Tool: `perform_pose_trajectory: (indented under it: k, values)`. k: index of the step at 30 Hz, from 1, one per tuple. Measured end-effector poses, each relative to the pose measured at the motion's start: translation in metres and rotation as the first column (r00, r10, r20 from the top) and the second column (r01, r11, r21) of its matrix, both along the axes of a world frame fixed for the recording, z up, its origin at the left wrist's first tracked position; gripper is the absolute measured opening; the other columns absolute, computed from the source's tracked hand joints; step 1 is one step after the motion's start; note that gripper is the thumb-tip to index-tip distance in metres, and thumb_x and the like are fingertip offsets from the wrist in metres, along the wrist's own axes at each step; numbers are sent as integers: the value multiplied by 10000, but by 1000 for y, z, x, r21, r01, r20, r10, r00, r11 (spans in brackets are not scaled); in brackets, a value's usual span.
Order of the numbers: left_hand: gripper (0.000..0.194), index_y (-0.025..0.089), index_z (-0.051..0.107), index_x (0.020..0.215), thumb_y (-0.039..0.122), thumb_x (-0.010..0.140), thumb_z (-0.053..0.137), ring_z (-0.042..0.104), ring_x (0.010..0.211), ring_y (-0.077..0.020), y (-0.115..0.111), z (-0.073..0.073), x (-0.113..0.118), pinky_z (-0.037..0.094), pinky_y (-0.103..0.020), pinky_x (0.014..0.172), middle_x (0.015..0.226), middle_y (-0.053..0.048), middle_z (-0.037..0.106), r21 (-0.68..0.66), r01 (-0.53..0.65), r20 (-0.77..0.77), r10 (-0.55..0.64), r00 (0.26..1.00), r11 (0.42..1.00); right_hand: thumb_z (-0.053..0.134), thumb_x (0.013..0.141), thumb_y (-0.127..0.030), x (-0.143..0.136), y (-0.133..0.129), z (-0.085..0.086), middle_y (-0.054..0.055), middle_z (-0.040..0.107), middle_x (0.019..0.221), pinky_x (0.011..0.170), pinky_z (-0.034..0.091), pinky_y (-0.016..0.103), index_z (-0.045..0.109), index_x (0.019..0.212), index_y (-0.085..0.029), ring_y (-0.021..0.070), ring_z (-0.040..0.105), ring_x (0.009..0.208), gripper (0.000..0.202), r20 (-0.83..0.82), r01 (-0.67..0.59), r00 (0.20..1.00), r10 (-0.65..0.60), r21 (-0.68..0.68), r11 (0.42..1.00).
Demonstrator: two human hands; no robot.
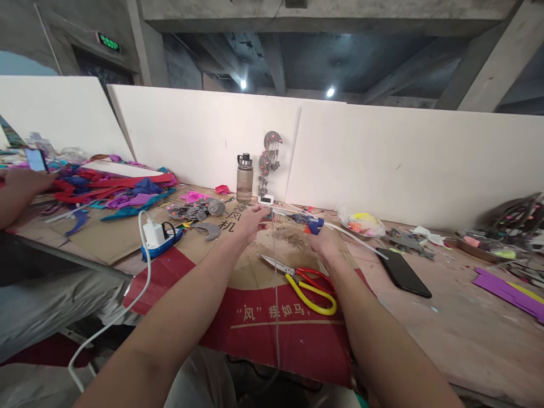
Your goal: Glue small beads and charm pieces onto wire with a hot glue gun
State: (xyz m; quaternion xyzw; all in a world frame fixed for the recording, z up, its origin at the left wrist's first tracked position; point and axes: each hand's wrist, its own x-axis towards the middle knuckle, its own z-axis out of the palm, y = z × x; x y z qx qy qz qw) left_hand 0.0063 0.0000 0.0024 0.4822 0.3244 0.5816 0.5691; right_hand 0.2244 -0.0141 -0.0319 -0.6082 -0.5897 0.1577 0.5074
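Note:
My right hand (321,241) is wrapped round a blue hot glue gun (314,224). The gun's nozzle points left, and a long whitish glue stick (357,242) trails from its back. Close to the nozzle, my left hand (254,220) is closed in a pinch at the top of a grey cord (275,283). That cord hangs down past the front edge of the cardboard. Whatever small piece sits at the left fingertips is too small to make out. Below the hands lie open scissors (312,292) with one red and one yellow handle.
Behind my hands stand a water bottle (244,180), a small white digital clock (266,199) and a grey hanging ornament (272,153). A blue power strip (161,246) with a white charger lies left, a black phone (403,273) right. Another person's hand (29,184) is far left.

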Motion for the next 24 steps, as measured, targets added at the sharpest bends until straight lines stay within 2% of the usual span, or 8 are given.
perform_pose_trajectory:
  k: [1, 3, 5, 8, 12, 18, 21, 24]
  values:
    - [215, 153, 544, 692, 272, 628, 711, 616, 635, -102, 2, -1, -2, 340, -151, 428, 707, -34, 642, -10, -12, 11, 12, 1000, 1000, 644, 579, -194, -4, -3, 5, 35, 575, 535, 484, 439, 311, 550, 636, -194, 193, 557, 501, 110, -123, -9, 992, 3, -49, 999]
    - [228, 151, 556, 705, 290, 624, 717, 612, 623, -93, 5, -3, -5, 318, -146, 419, 715, -32, 642, -27, -33, 18, 33, 999, 999, 587, 614, -189, -15, -10, 14, 31, 612, 639, 491, 468, 305, 536, 770, -194, 179, 577, 529, 164, -233, -42, 972, 22, -80, 996]
    - [240, 150, 564, 711, 304, 618, 723, 596, 582, -80, 7, -4, -8, 274, -145, 396, 720, -29, 645, -44, -59, 11, 60, 998, 997, 569, 649, -223, -26, -16, 21, 19, 619, 711, 513, 493, 293, 501, 882, -203, 167, 596, 579, 244, -342, -127, 933, 115, -12, 992]
    - [247, 146, 568, 700, 297, 603, 738, 515, 472, -41, 10, -5, -9, 187, -154, 359, 703, -23, 643, -43, -88, 11, 89, 996, 995, 591, 680, -342, -38, -26, 28, 6, 608, 787, 531, 490, 272, 457, 934, -221, 146, 590, 623, 312, -421, -277, 856, 300, 118, 954]
    - [269, 141, 554, 672, 291, 590, 762, 439, 426, -16, 14, -6, -8, 212, -156, 356, 657, -5, 618, -23, -82, 67, 84, 994, 996, 594, 693, -397, -46, -38, 33, -9, 594, 779, 528, 454, 256, 463, 953, -232, 125, 538, 584, 334, -342, -368, 853, 394, 141, 919]
    - [274, 136, 563, 668, 285, 580, 776, 455, 438, -23, 14, -5, -8, 274, -155, 377, 648, -4, 621, -39, -66, 123, 70, 990, 997, 526, 757, -425, -51, -48, 34, 29, 653, 882, 584, 449, 286, 470, 1196, -264, 174, 558, 646, 471, -114, -298, 946, 305, 73, 952]
    - [271, 134, 558, 644, 282, 573, 774, 456, 437, -24, 13, -5, -8, 274, -156, 378, 649, -11, 628, -35, -71, 132, 75, 988, 997, 531, 774, -415, -51, -49, 33, 57, 666, 951, 653, 461, 303, 492, 1221, -255, 209, 589, 756, 476, 2, -233, 972, 235, 120, 965]
    - [282, 135, 545, 616, 290, 566, 776, 455, 438, -27, 13, -5, -8, 272, -160, 379, 634, -14, 624, -8, -82, 124, 83, 989, 997, 530, 789, -390, -49, -46, 30, 74, 659, 1035, 753, 471, 320, 489, 1248, -239, 229, 600, 881, 485, 81, -224, 974, 213, 169, 960]
